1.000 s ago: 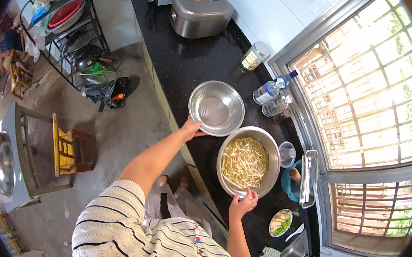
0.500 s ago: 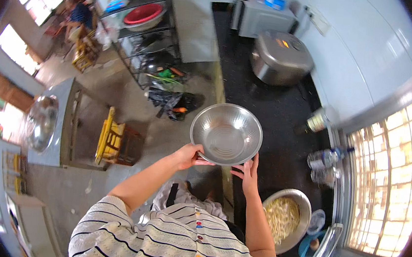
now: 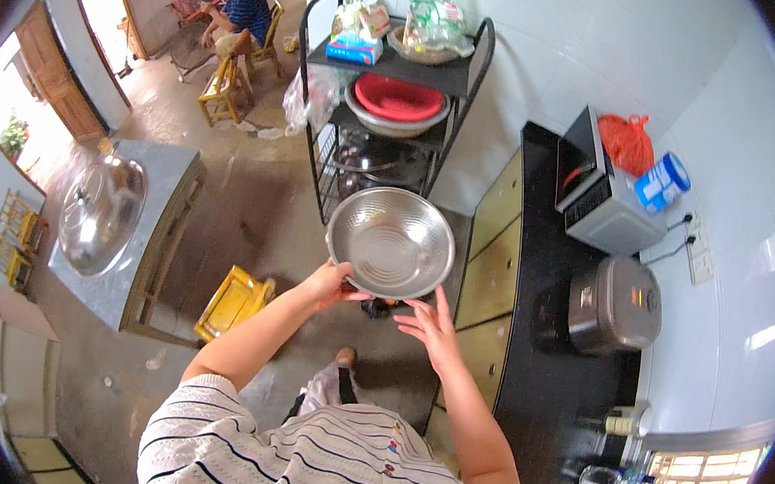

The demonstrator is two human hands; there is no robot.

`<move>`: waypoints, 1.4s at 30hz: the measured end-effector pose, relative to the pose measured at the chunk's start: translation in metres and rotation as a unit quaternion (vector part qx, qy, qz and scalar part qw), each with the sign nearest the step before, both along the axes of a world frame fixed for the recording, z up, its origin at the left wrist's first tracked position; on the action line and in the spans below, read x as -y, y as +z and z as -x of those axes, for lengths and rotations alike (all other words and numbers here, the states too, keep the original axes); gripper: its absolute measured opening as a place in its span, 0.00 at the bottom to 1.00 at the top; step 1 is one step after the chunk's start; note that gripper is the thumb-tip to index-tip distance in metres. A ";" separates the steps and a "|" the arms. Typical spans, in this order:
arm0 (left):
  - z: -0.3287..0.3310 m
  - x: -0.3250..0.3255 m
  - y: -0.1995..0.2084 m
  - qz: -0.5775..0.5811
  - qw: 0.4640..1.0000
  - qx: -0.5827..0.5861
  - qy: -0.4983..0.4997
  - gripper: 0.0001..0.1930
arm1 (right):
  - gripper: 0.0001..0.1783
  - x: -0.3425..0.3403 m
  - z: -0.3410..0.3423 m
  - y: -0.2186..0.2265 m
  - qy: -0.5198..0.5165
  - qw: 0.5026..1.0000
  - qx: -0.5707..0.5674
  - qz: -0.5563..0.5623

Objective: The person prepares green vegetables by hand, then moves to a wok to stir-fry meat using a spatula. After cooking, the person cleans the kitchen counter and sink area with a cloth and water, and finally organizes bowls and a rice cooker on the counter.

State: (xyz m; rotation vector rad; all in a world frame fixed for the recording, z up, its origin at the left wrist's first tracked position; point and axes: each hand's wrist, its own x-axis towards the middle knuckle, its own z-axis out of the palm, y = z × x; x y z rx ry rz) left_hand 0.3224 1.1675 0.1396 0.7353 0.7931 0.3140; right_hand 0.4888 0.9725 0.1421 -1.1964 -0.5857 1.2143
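A shiny steel basin (image 3: pixel 391 242) is held out in front of me above the floor, its inside facing up and showing bare metal. My left hand (image 3: pixel 329 286) grips its near-left rim, thumb on the edge and fingers beneath. Close to the near-right rim is my right hand (image 3: pixel 430 330), fingers spread apart; one fingertip reaches the rim, though whether it bears any weight I cannot tell. Just beyond the basin stands a black rack (image 3: pixel 466 83), with a red basket (image 3: pixel 400 97) set in a metal basin on its middle shelf.
On the right runs a black counter (image 3: pixel 521 404) with a microwave (image 3: pixel 616 213) and a rice cooker (image 3: pixel 617 306). To the left are a yellow stool (image 3: pixel 234 304) and a grey table (image 3: pixel 116 295) bearing a domed metal cover (image 3: pixel 101 214). Another person (image 3: pixel 244 14) sits far off.
My view has swung left toward the rack, and I carry the basin away from the counter. My right hand's fingers have spread and loosened from the basin; my left keeps its grip.
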 end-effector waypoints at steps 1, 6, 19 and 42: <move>-0.007 -0.025 0.014 -0.007 1.000 -0.010 0.015 0.20 | 0.42 -0.031 -0.008 -0.003 -0.005 1.000 0.013 0.002; -0.020 -0.122 0.033 -0.048 0.992 -0.030 0.114 0.23 | 0.30 -0.179 -0.060 -0.014 -0.058 0.984 0.165 0.041; -0.042 -0.182 -0.001 0.025 0.977 -0.033 0.210 0.19 | 0.19 -0.487 -0.216 -0.049 -0.009 0.645 0.764 -0.009; -0.099 -0.196 -0.016 0.088 0.981 -0.052 0.163 0.19 | 0.11 -0.376 -0.215 0.035 0.116 0.655 0.686 -0.295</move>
